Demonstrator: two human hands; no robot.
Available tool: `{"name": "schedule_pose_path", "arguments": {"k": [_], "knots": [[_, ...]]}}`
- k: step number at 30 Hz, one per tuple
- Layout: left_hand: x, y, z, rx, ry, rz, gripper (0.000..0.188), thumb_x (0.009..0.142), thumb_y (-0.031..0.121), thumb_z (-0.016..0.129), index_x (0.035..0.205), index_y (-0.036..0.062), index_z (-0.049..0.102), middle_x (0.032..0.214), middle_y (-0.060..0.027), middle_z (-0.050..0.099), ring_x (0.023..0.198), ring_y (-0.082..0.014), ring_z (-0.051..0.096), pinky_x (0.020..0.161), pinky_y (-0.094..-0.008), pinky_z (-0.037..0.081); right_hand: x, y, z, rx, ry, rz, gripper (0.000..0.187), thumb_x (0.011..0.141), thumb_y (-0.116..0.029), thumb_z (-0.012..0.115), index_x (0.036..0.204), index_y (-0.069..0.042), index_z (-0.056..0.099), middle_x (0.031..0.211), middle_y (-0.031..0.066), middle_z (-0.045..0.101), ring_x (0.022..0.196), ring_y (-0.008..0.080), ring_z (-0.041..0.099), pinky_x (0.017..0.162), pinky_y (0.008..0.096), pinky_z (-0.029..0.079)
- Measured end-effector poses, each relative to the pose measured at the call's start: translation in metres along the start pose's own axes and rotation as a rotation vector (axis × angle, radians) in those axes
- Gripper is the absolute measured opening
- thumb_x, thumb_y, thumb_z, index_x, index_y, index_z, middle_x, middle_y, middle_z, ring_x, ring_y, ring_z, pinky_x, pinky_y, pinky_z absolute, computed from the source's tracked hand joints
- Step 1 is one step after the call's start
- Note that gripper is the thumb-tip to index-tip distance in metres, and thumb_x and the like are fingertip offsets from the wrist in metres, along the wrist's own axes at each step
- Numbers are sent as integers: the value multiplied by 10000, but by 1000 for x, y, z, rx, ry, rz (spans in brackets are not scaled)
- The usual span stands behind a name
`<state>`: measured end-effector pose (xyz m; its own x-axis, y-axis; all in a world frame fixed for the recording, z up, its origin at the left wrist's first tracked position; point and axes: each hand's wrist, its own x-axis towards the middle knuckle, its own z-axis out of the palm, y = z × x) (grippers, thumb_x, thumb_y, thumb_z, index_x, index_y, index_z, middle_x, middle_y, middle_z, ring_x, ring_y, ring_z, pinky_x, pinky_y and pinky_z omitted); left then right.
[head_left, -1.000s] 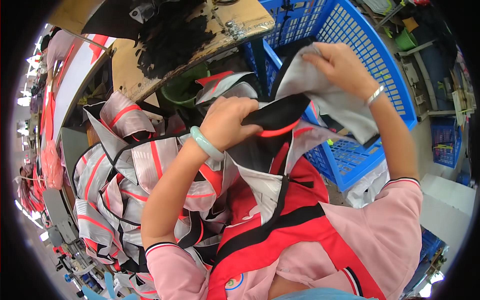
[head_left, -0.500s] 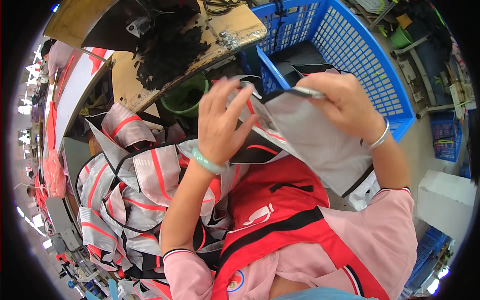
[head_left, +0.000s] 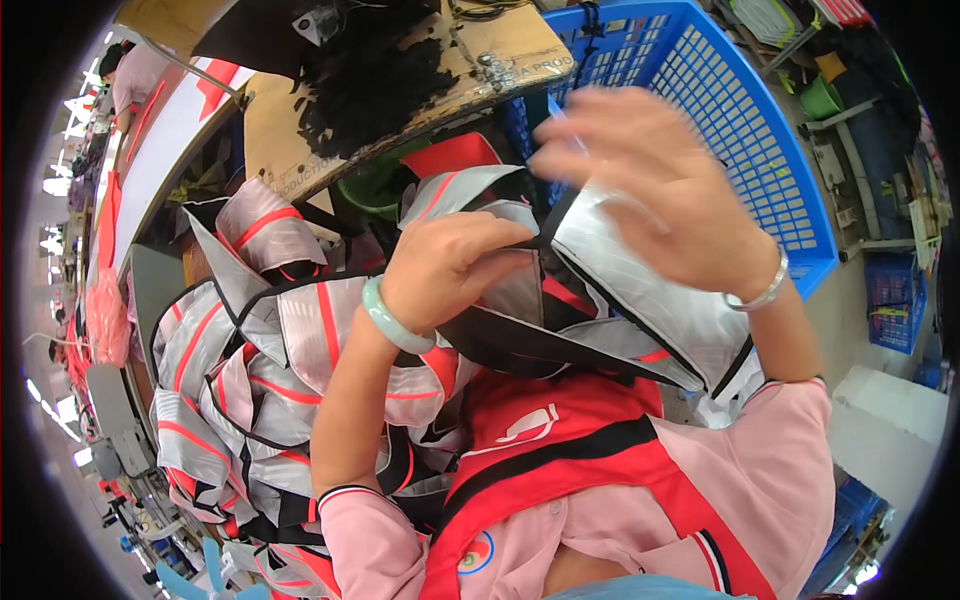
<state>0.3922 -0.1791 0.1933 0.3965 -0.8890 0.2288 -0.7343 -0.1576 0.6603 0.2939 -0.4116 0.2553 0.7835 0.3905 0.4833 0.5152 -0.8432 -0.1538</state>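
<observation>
From where I stand, a big heap of silver-grey, black-bound fabric pieces with red stripes (head_left: 305, 335) fills the space left of the left fingers, apparently stacked there to be within reach. Beyond the right fingers stands a blue lattice-sided plastic crate (head_left: 770, 170); the hand hides much of its inside, so I can't make out what it holds. Ahead of the left fingers is a cardboard-covered worktop (head_left: 265, 125), bearing a mound of black scraps (head_left: 370, 90).

One silver-grey, black-bound piece (head_left: 645, 275) spreads below the right fingers and across the front of the red apron (head_left: 525, 430), probably laid there so the body helps bear its weight. Under the worktop's edge, just ahead of the left fingers, sits a green bin (head_left: 372, 195), too shadowed to show its contents.

The left hand (head_left: 450, 265) seems to pinch the piece's black edging between thumb and fingers, likely to steady it. The right hand (head_left: 665, 190) is over the silver side, fingers loosely spread but blurred; whether they grip anything, I can't tell.
</observation>
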Motion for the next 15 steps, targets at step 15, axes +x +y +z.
{"name": "schedule_pose_path", "arguments": {"k": [15], "knots": [[-26, -31, -109, -376, 324, -430, 184, 872, 155, 686, 924, -18, 651, 767, 32, 592, 723, -52, 513, 636, -211, 411, 110, 11, 76, 818, -148, 281, 182, 897, -166, 627, 958, 4, 608, 784, 64, 599, 752, 131, 535, 687, 271, 438]]}}
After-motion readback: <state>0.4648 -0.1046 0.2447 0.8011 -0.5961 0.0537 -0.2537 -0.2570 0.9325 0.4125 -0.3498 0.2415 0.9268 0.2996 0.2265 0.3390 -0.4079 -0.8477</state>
